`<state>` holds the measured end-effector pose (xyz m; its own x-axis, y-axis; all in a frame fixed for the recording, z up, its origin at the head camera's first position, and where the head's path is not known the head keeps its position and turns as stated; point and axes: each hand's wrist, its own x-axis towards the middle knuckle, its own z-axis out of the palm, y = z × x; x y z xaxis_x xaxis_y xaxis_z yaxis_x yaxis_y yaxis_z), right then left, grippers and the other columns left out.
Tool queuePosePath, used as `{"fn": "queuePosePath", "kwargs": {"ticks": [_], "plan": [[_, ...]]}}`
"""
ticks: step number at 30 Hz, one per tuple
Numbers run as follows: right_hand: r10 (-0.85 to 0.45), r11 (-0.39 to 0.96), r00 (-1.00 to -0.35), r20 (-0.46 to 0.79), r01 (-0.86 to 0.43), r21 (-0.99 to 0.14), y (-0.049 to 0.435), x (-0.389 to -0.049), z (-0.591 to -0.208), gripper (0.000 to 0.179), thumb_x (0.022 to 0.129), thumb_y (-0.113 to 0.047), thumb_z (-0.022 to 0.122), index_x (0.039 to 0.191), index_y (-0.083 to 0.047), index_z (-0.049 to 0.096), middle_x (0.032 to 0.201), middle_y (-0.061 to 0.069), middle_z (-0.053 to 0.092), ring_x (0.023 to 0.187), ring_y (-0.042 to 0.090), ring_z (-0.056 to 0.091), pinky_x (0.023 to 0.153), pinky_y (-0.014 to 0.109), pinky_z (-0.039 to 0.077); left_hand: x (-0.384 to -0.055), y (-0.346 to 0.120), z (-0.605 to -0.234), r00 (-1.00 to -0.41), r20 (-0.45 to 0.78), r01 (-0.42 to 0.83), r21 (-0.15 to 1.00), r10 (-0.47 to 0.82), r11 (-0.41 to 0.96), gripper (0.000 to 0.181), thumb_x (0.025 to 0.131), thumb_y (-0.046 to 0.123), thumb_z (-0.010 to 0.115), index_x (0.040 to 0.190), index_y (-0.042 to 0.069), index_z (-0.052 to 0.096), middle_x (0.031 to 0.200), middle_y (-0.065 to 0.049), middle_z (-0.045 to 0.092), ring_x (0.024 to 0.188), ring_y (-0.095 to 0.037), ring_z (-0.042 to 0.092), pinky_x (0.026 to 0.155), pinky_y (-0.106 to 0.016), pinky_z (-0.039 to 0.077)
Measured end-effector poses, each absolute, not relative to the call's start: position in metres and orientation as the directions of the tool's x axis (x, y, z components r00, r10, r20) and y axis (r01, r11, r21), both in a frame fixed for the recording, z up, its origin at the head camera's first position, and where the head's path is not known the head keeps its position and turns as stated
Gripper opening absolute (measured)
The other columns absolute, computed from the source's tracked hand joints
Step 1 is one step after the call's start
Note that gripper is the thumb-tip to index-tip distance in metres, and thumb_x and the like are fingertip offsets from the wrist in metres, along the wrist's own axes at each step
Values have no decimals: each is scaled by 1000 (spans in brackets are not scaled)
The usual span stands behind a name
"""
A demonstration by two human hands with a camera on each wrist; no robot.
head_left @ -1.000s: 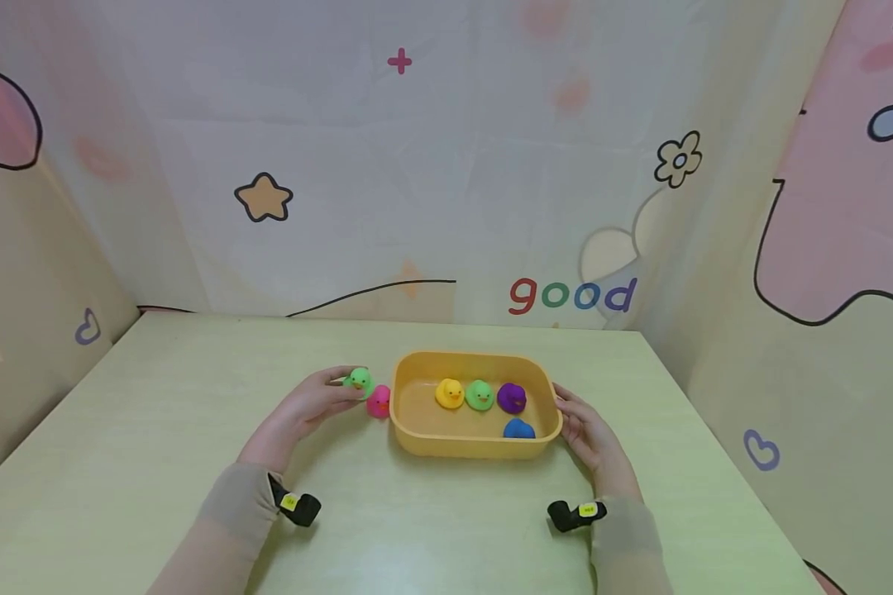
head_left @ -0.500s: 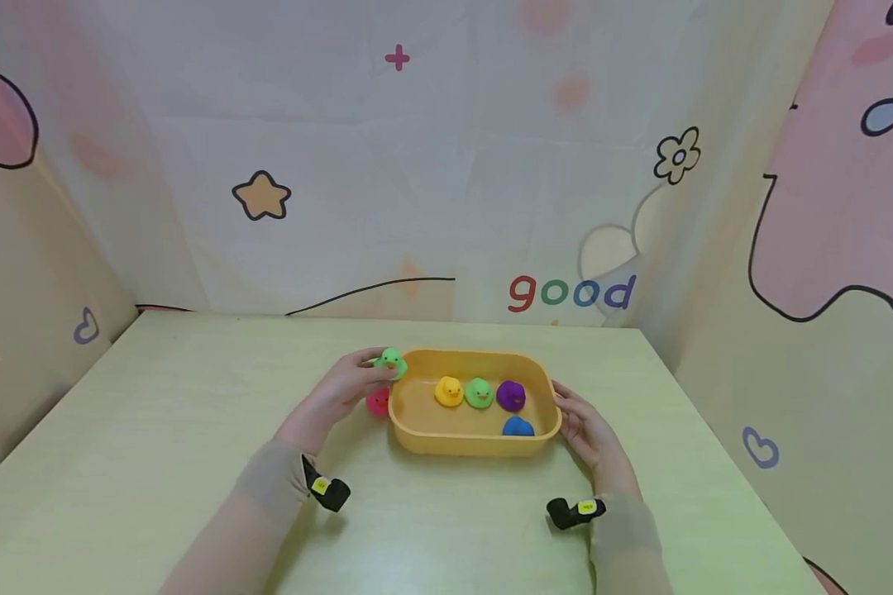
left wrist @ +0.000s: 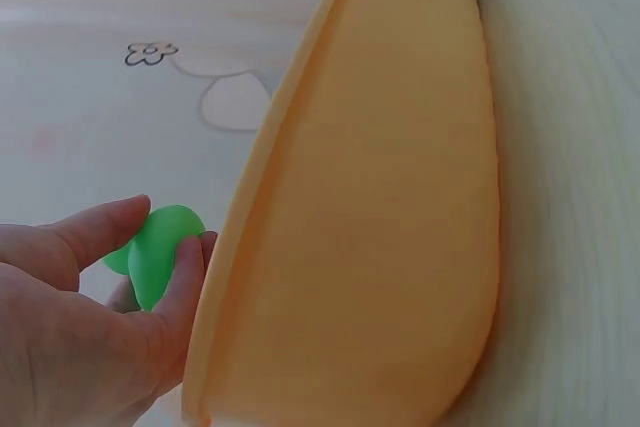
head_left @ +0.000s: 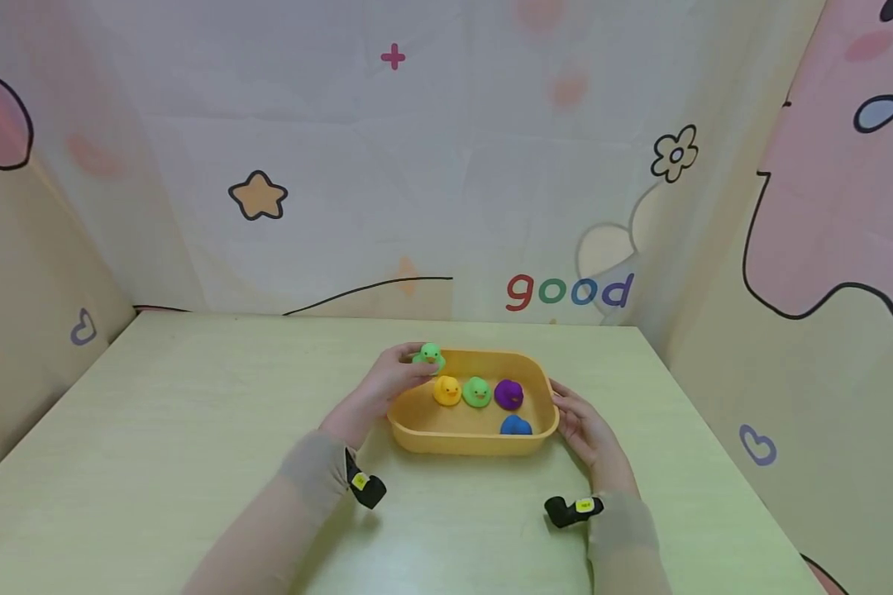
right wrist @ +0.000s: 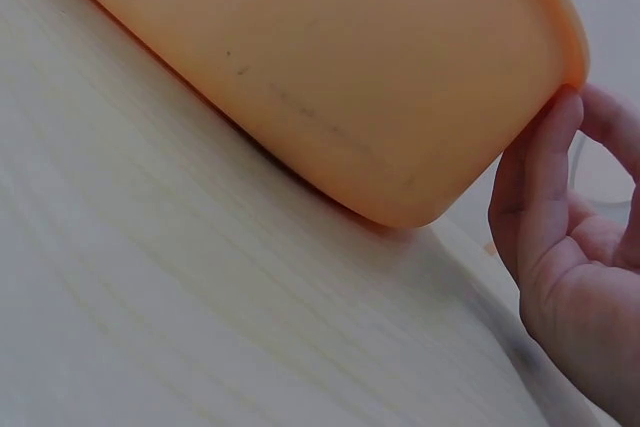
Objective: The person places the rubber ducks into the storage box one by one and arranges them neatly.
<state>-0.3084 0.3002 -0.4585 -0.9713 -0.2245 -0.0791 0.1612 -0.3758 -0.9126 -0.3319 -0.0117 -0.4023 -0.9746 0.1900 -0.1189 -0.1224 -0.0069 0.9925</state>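
Note:
A green rubber duck [head_left: 431,355] is pinched between the thumb and fingers of my left hand [head_left: 389,384], above the left end of a yellow plastic bin [head_left: 465,446]. In the left wrist view the green duck [left wrist: 160,255] shows beside the bin's rim. On the bin's floor sit a yellow duck [head_left: 447,391], another green duck [head_left: 478,392] and a purple duck [head_left: 509,394], with a blue duck [head_left: 517,426] nearer the front wall. My right hand [head_left: 586,426] touches the bin's right end from outside with its fingertips, apparently without curling round the rim.
The bin stands on a pale wooden table [head_left: 193,430]. A printed cloth backdrop [head_left: 327,149] rises behind the table, and side panels flank it. Each wrist wears a small black camera, such as the left one [head_left: 367,488].
My left hand has moved right and slightly up with the green duck, from beside the bin to over its left part. The pink duck left of the bin is now hidden. My right hand stays put.

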Motion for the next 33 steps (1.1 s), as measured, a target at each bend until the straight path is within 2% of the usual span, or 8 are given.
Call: {"fn": "queuePosePath", "kwargs": {"ticks": [7, 12, 16, 24, 33], "plan": [[-214, -359, -973, -89, 163, -919, 299, -308, -457, 57, 101, 0, 36, 152, 3, 13, 101, -8, 66, 86, 1, 64, 77, 12, 53, -325, 14, -406, -964, -90, -85, 996, 251, 33, 54, 92, -1, 61, 142, -7, 42, 134, -26, 49, 107, -27, 61, 103, -39, 49], [-224, -346, -972, -78, 154, -925, 299, -307, -457, 61, 101, 0, 36, 154, 6, 6, 102, -8, 65, 86, 1, 63, 77, 11, 53, -319, 27, -411, -955, -113, -86, 990, 276, 108, 53, 92, 2, 60, 141, -6, 43, 135, -24, 50, 112, -31, 60, 102, -39, 49], [-221, -366, -973, -75, 153, -918, 301, -309, -460, 61, 101, 0, 36, 154, 6, 6, 104, -7, 65, 86, 2, 63, 76, 12, 53, -318, 37, -416, -944, -128, -94, 988, 303, 122, 51, 92, 1, 58, 140, -6, 44, 133, -23, 52, 111, -31, 58, 103, -41, 49], [-182, -385, -978, -104, 167, -908, 305, -316, -469, 52, 102, 0, 36, 152, 2, 21, 107, -5, 66, 88, 4, 65, 76, 14, 54, -315, 53, -426, -936, -114, -71, 988, 334, 137, 51, 89, -2, 60, 136, -10, 45, 129, -24, 52, 98, -22, 57, 99, -40, 51], [-221, -358, -972, -80, 157, -920, 301, -308, -459, 59, 100, -1, 38, 153, 5, 12, 105, -6, 66, 88, 2, 65, 76, 12, 53, -313, 57, -428, -936, -135, -95, 986, 325, 136, 48, 89, -5, 61, 135, -9, 48, 129, -23, 53, 101, -25, 59, 97, -38, 53]]}}
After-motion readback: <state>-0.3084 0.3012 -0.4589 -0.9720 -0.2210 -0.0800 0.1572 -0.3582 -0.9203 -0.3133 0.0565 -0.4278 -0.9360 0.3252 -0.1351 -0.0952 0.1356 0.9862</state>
